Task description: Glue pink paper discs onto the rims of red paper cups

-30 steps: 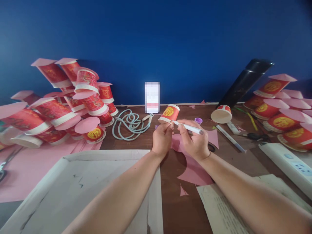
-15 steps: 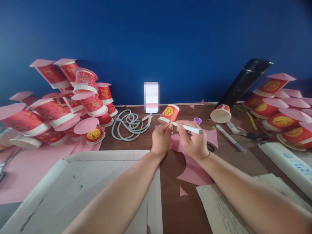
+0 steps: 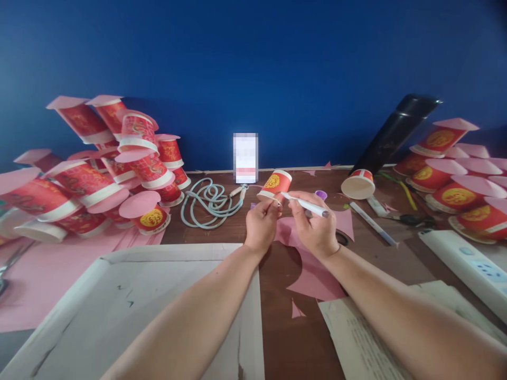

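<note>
A red paper cup (image 3: 278, 182) with a yellow emblem and a white lower band is tilted at the middle of the table. My left hand (image 3: 261, 228) pinches the cup by its near, white-banded end. In my right hand (image 3: 316, 227) is a white marker (image 3: 309, 204), gripped like a pen, its tip beside the cup's white band. I cannot tell whether the tip touches the cup. Beneath my right hand lies a cut sheet of pink paper (image 3: 319, 277). A small purple cap (image 3: 320, 195) sits just behind that hand.
Red cups with pink paper tops (image 3: 85, 187) are piled at left, more cups (image 3: 455, 198) at right. A coiled cord (image 3: 206, 208), a lit phone (image 3: 245, 158), a black flask (image 3: 390, 132), a power strip (image 3: 467, 264), another marker (image 3: 372, 224) and a white tray (image 3: 158, 253) stand around.
The marker's tip has shifted slightly up and right, a little away from my left fingertips. The cup stays almost where it was in my left hand.
</note>
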Motion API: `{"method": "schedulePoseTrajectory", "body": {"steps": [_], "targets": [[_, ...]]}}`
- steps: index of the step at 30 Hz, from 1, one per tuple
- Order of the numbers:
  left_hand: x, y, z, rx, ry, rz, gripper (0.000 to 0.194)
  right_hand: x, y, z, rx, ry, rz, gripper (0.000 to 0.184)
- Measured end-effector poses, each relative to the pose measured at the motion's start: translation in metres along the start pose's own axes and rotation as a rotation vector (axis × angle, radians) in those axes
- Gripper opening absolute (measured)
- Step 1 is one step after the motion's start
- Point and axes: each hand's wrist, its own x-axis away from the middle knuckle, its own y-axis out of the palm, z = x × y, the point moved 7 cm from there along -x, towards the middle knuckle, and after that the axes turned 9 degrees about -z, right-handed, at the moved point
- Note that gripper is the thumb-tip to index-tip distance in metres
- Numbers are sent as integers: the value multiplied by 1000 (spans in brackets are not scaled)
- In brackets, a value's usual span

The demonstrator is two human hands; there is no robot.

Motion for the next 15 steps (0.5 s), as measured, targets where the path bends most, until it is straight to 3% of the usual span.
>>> {"method": "schedulePoseTrajectory", "body": {"steps": [7, 15], "targets": [[-3, -1, -13, 250, -69, 31, 24, 3, -1, 4, -82, 81, 8, 18], [-4, -2, -13, 253, -86, 33, 23, 3, 1, 3, -82, 60, -21, 17]]}}
